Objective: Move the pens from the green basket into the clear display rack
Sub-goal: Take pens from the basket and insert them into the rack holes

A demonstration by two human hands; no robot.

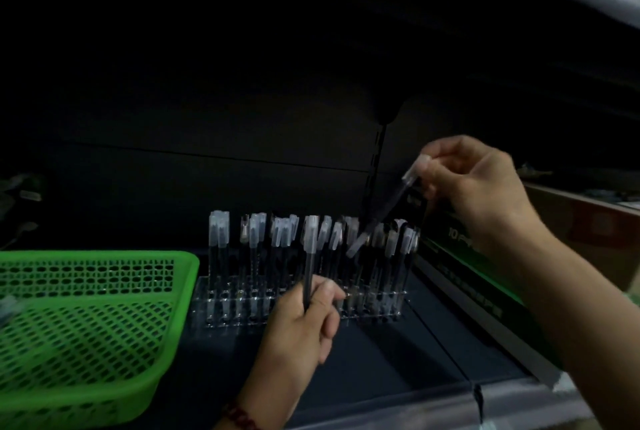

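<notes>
- My right grip pinches a pen by its upper end; it slants down-left, lower end over the right half of the rack.
- My left grip holds another pen upright, nearer.

The green basket runs off the left edge, a blurred pale thing inside.

One wide-angle head-worn view, close in, looks forward and down onto a dark shelf. The clear display rack sits mid-frame, the green basket lower left. The left hand enters from the bottom edge, the right hand from the right edge.
</notes>
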